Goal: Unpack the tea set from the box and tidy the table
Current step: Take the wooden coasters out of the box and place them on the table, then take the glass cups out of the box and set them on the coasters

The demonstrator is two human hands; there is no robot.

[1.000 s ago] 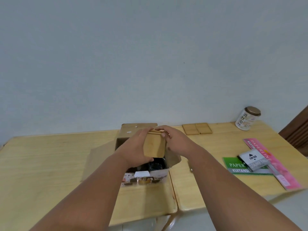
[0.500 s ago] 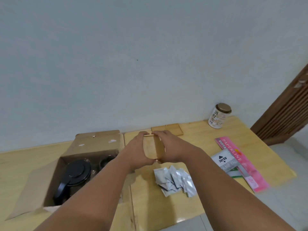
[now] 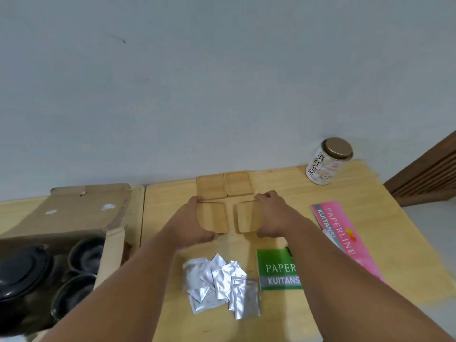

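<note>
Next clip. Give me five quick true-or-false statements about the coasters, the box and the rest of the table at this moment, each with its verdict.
1. Each hand holds one wooden coaster. True: the left hand grips the left coaster, and the right hand grips the right coaster.
2. The box is empty. False: a dark teapot and cups sit in it.
3. Two back coasters lie side by side beyond the held ones. True.
4. The foil sachets lie in the box. False: they are piled on the table, beside the green booklet.
5. The tin lies on its side. False: it stands upright with its lid on.
</note>
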